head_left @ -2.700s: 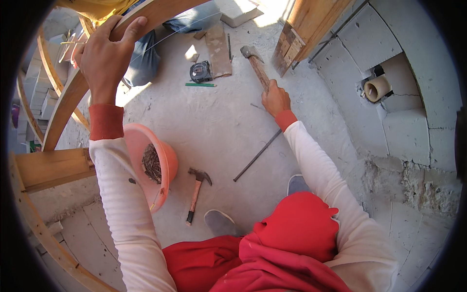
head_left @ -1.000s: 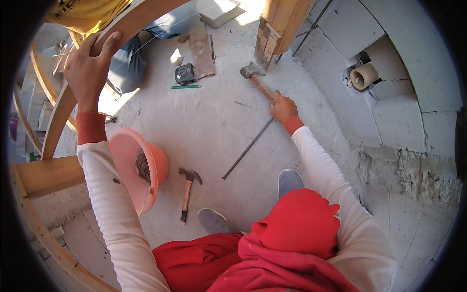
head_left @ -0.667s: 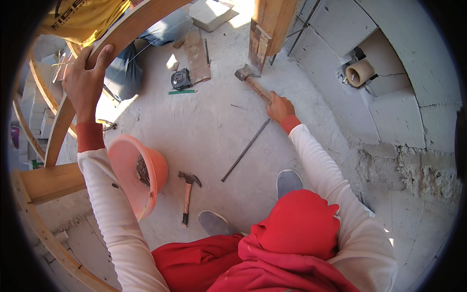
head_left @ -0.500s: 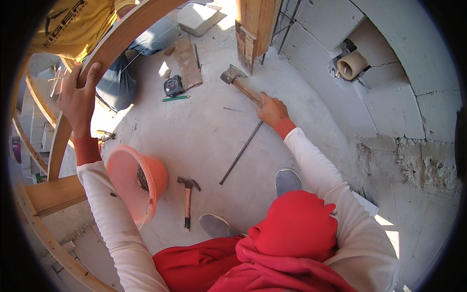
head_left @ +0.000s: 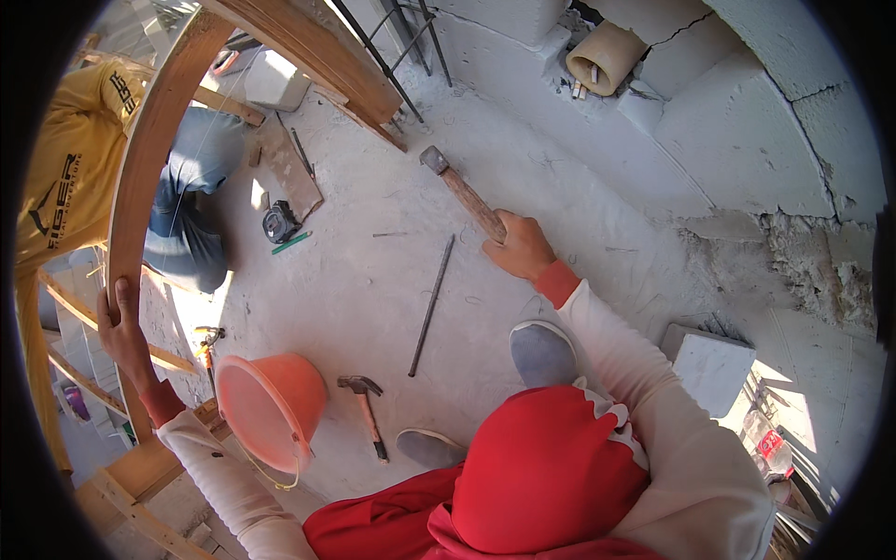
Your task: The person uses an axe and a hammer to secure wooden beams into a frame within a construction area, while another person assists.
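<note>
The right hand [head_left: 523,246] is gripping a wooden-handled hammer [head_left: 469,199] slanting forward-left toward the floor's [head_left: 355,289] far edge, the left hand [head_left: 127,342] clasping a curved timber [head_left: 147,154]

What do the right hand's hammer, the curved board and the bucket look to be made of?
Held hammer: dull grey head, probably steel; rough brown handle, apparently wood. Curved board: likely bare wood, from its brown tone and faint grain. Bucket: probably plastic, smooth and evenly orange.
</note>
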Motion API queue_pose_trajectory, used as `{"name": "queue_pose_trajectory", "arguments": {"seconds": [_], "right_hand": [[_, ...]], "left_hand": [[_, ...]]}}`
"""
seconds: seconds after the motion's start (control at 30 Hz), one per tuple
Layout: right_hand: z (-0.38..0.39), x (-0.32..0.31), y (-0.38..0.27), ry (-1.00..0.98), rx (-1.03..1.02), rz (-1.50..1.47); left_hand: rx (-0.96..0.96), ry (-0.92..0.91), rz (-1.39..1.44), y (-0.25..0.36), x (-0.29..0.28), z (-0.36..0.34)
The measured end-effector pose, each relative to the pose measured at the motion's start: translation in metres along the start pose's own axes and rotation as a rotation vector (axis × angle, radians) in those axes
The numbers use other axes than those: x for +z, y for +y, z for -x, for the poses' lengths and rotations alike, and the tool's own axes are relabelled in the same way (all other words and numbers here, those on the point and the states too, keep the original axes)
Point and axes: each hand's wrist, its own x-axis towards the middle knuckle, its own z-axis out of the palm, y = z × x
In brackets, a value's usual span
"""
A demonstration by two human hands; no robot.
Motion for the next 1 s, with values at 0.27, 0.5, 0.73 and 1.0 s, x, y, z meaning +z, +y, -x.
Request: {"name": "queue_pose_trajectory", "arguments": {"seconds": [0.27,0.5,0.73,1.0], "right_hand": [[-0.015,-0.028,-0.009,-0.139,0.256,-0.577],[-0.046,-0.009,-0.003,-0.38,0.471,-0.971],[-0.03,-0.008,-0.016,-0.28,0.305,-0.898],[-0.069,-0.037,-0.012,-0.214,0.071,-0.449]], "left_hand": [[-0.008,-0.02,-0.076,0.007,-0.005,0.0],[-0.026,-0.024,-0.092,0.005,-0.003,-0.003],[-0.053,-0.065,-0.032,0.004,-0.005,0.0],[-0.087,-0.007,-0.003,0.008,-0.001,-0.003]]}}
